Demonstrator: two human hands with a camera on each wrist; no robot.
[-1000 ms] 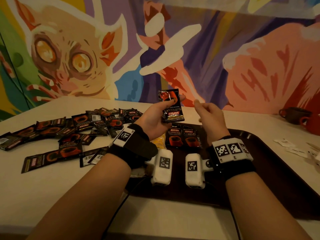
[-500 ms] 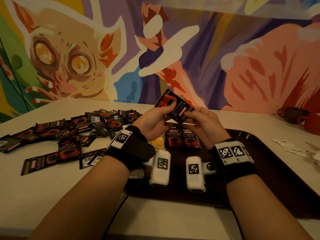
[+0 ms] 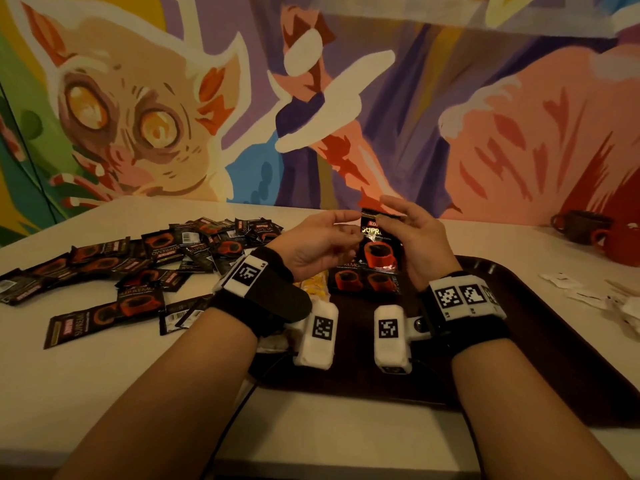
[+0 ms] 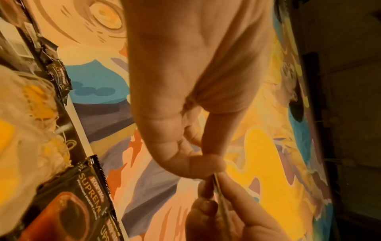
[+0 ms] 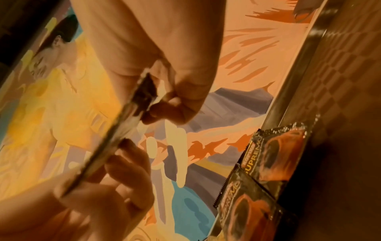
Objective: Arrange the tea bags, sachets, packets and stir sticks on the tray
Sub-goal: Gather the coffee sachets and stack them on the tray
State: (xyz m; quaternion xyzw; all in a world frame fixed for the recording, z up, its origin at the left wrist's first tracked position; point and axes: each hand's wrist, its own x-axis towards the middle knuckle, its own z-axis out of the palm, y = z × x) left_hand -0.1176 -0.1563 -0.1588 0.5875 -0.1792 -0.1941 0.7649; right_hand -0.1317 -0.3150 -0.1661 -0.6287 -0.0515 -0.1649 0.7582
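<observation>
The black coffee packet with a red cup on it [image 3: 379, 244] was tilting sideways before; now it is standing upright, up in the air above the dark brown plastic tray [image 3: 540, 341]. The right hand [image 3: 420, 244] is holding it, fingers [image 3: 393, 206] curled around its top and side. The left hand [image 3: 315, 245] is pinching its left edge. Two more black packets [image 3: 363, 282] are lying side by side on the tray. A big pile of black packets [image 3: 166, 258] is sitting on the white desk [image 3: 104, 375], left of the tray.

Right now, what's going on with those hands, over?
Left hand and right hand both pinch one black coffee sachet above the dark brown plastic tray. Two sachets already placed. Nothing blocking.
</observation>
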